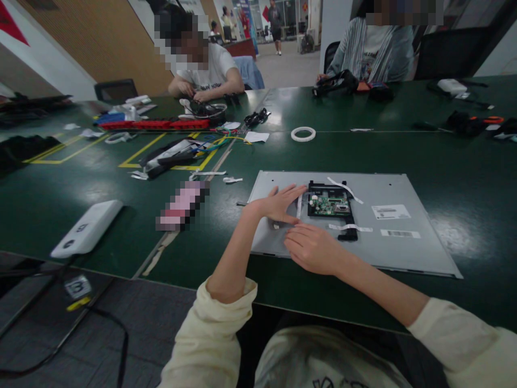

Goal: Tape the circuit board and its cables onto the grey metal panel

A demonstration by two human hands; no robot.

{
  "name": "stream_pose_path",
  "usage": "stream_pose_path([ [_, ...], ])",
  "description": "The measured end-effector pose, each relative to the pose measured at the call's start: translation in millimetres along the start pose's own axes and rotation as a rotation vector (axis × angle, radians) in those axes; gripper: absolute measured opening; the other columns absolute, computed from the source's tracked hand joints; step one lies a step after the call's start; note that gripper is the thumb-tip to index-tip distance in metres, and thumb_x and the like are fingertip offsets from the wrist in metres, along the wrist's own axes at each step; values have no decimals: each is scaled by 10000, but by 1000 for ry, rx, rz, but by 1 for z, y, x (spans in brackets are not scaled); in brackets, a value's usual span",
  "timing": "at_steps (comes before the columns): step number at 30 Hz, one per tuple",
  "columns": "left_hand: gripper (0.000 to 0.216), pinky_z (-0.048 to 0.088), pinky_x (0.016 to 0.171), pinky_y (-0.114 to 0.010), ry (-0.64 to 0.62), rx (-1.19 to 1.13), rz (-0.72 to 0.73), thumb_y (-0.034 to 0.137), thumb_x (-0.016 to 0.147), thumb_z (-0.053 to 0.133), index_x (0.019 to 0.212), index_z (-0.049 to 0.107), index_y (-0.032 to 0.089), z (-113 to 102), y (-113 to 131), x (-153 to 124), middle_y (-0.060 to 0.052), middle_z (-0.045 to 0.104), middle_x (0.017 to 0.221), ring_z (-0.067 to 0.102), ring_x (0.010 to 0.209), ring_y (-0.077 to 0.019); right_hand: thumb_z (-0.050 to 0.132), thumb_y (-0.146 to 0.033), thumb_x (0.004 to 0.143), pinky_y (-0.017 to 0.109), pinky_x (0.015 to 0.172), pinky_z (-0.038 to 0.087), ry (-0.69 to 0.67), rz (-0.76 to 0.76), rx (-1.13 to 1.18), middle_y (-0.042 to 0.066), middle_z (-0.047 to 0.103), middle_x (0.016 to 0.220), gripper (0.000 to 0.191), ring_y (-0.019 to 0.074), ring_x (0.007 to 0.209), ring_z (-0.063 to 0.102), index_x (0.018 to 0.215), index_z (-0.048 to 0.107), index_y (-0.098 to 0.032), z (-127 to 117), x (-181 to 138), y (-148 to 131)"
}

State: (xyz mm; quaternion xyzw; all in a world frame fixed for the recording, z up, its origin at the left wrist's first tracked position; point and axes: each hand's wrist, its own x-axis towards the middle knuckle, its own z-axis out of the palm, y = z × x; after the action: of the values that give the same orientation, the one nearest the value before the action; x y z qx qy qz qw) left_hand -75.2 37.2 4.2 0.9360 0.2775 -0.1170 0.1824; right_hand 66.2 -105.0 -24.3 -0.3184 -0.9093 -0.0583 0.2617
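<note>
A grey flat display panel lies on the green table, its back up. On it sits a green circuit board in a black plastic frame. White tape strips cross the frame's edges. Left of the board, my left hand rests on the panel with fingers spread, beside an upright white tape strip. My right hand is closed, fingers together and bent, close below the left thumb near that strip's lower end. Whatever its fingertips may hold is hidden.
A tape roll lies beyond the panel. To the left are a phone, a white power bank and tape scraps. Farther back are a black bag-like bundle and cables. Two people sit across the table.
</note>
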Motion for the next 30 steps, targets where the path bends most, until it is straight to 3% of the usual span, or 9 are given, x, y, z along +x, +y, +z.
stream_pose_path([
  [5,933,12,1112,-603,11,-29,-10,593,777,544,1493,22,302,-2,5,-2,-53,42,1573,38,1436,-329,453,-152,893,354,914,432,-23,16,2,115,645,902,186,190,942,579,827,623,-117,0,-1,0],
  [9,710,24,1124,-576,44,-94,-52,635,888,313,1486,87,325,-3,3,2,-18,72,1571,76,1441,-280,449,-155,898,336,898,437,-30,14,4,109,646,938,192,184,940,576,831,627,-123,1,-1,1],
  [12,616,106,1142,-509,164,-127,-64,554,943,216,1487,80,300,-4,-1,5,-20,87,1571,136,1436,-230,456,-144,890,329,891,439,-24,15,9,106,647,943,183,178,929,575,831,628,-120,1,-1,1],
  [16,589,214,1132,-424,393,-100,-52,452,943,311,1472,180,227,-5,-4,8,-67,206,1549,221,1411,-220,468,-143,888,328,887,442,-26,15,23,109,647,929,167,174,930,578,832,624,-118,1,-1,0],
  [18,557,241,1126,-399,448,-90,-26,418,932,353,1440,267,206,-5,-5,9,-80,292,1512,270,1387,-214,469,-140,886,327,886,445,-24,19,27,109,648,928,165,174,939,580,832,624,-118,0,-1,0],
  [24,580,279,1108,-360,363,-90,47,420,887,462,1402,328,189,2,-10,14,-93,383,1457,361,1334,-207,456,-145,889,334,889,453,-28,25,29,111,651,966,185,181,956,585,845,633,-117,1,-1,0],
  [30,615,242,1117,-393,324,-38,12,477,886,454,1417,305,205,10,-18,20,-81,313,1505,299,1375,-222,456,-154,891,337,896,456,-31,23,20,104,649,1007,190,188,966,581,854,639,-116,0,-2,0],
])
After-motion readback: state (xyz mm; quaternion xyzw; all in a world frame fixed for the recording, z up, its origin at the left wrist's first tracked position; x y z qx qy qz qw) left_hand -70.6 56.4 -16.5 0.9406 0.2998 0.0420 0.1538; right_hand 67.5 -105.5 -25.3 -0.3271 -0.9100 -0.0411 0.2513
